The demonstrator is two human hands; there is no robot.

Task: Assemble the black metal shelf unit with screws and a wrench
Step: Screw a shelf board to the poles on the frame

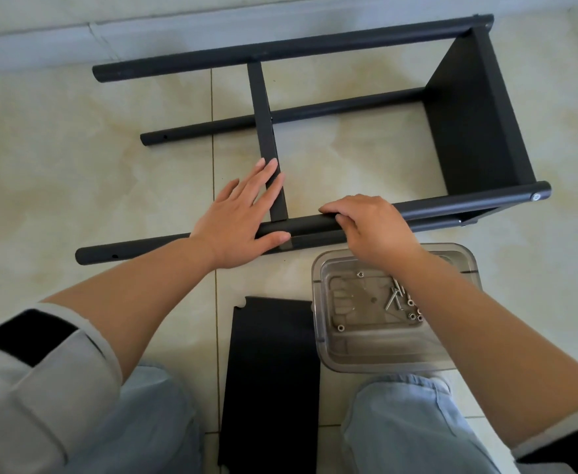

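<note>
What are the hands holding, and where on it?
The right hand grips the near black pole of the shelf frame, around its middle. The left hand holds nothing; it lies flat on the thin shelf panel.

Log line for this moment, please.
stage: fitting middle shelf panel | left hand: flat on panel | right hand: grips near leg tube | screws: in clear tub | wrench: unseen

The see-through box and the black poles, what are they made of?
The box looks like clear plastic: you can see the screws and the floor through its glossy walls. The poles seem to be metal tubes with a matte black coating; the screws look like shiny bare steel. I can't be fully sure from looks alone.
</note>
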